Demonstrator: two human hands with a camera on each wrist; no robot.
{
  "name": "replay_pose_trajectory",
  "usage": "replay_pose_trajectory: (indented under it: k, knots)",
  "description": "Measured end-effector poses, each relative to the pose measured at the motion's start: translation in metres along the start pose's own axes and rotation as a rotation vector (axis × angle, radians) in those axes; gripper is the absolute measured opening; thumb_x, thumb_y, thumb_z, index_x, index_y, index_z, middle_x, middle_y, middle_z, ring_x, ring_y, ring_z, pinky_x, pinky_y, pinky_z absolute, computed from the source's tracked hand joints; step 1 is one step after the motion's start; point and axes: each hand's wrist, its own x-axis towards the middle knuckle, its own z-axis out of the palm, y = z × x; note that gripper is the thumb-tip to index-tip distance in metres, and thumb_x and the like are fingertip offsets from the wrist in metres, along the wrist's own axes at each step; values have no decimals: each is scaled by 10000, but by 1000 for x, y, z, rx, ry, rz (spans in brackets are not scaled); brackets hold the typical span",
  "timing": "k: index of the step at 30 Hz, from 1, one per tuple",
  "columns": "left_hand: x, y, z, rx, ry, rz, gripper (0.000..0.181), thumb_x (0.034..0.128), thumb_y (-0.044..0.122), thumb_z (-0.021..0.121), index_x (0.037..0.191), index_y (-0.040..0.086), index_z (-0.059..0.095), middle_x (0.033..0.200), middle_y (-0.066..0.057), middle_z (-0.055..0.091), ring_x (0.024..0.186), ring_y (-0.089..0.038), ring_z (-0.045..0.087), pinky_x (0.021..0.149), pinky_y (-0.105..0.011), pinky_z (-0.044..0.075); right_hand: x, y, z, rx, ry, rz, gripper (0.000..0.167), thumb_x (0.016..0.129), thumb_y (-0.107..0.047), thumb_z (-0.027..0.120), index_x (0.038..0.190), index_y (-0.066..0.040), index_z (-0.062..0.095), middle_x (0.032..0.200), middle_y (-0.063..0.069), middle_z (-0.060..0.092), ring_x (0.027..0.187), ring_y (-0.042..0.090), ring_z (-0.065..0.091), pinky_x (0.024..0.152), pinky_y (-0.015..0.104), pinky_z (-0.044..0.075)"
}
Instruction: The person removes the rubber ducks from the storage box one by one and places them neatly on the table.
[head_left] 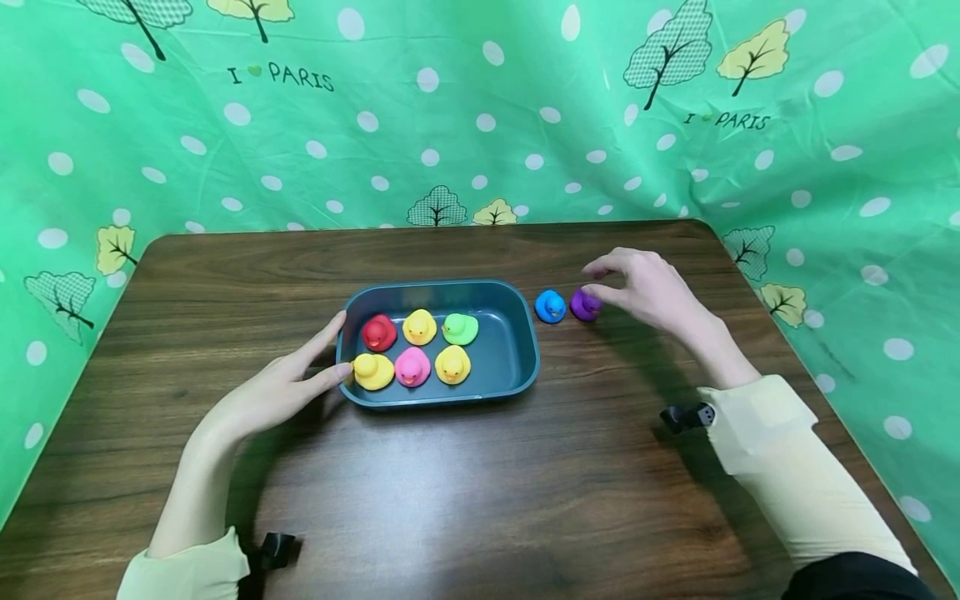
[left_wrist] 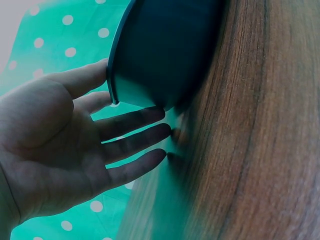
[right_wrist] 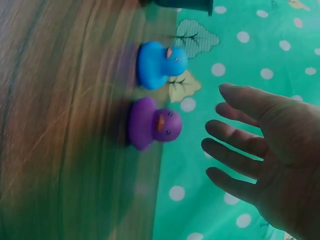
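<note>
A dark blue tray (head_left: 498, 342) holds several rubber ducks: a red one (head_left: 378, 332), a green one (head_left: 460, 329), a pink one (head_left: 412, 367) and yellow ones (head_left: 452, 365). My left hand (head_left: 273, 392) touches the tray's left end with spread, nearly straight fingers; the left wrist view has its fingertips at the tray wall (left_wrist: 165, 50). Right of the tray, a blue duck (head_left: 551, 307) and a purple duck (head_left: 585, 305) stand on the table. Above the purple duck hovers my right hand (head_left: 648, 287), fingers relaxed and apart from it in the right wrist view.
The brown wooden table (head_left: 480, 492) carries everything. Behind it and along the sides hangs a green dotted cloth (head_left: 450, 108) printed with trees. Black wrist devices (head_left: 686, 417) sit at both sleeves.
</note>
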Motion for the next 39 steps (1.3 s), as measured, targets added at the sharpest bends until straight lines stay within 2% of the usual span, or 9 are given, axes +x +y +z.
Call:
replay_pose_trajectory:
  k: [10,16,21,26,34,39]
  knots:
    - [0,-1,2,1,3,-7,756,1047,566,489,1621,493,2,1742,-92,155,1588,-440,175,1167,-744,267,5,-43,8,51,189,-167,295,912,-232,799,1189,-137,764,1173,50,736,1128,261,671,942,463,542]
    - [1,-1,2,-1,1,-3,761,1044,570,495,1618,499,1,1741,-92,162,1590,-431,176,1169,-741,268,3,-73,13,64,226,-266,308,914,-212,797,1210,-138,756,1235,43,729,1231,245,614,1029,452,517]
    - [1,-1,2,-11,-1,1,755,1046,566,492,1617,501,2,1743,-81,153,1596,-423,162,1173,-745,257,1,-95,19,91,213,-310,328,914,-229,799,1227,-145,751,1244,22,728,1240,222,608,1015,431,531]
    - [2,-1,2,-12,1,3,751,1047,570,486,1618,500,4,1743,-76,154,1595,-426,163,1172,-746,256,0,-111,26,136,178,-316,342,918,-252,796,1242,-155,746,1257,14,721,1238,209,609,992,428,547]
    - [1,-2,1,-11,0,3,754,1045,572,490,1616,503,1,1743,-83,153,1589,-438,170,1167,-749,260,0,-132,42,157,101,-334,351,930,-270,783,1259,-153,740,1247,20,716,1235,210,619,1047,417,540]
    - [1,-2,0,-14,0,4,760,1044,567,495,1618,498,1,1746,-69,143,1593,-431,162,1169,-749,258,-1,-139,52,154,32,-334,356,927,-277,785,1263,-168,741,1225,3,714,1217,189,612,1015,392,558]
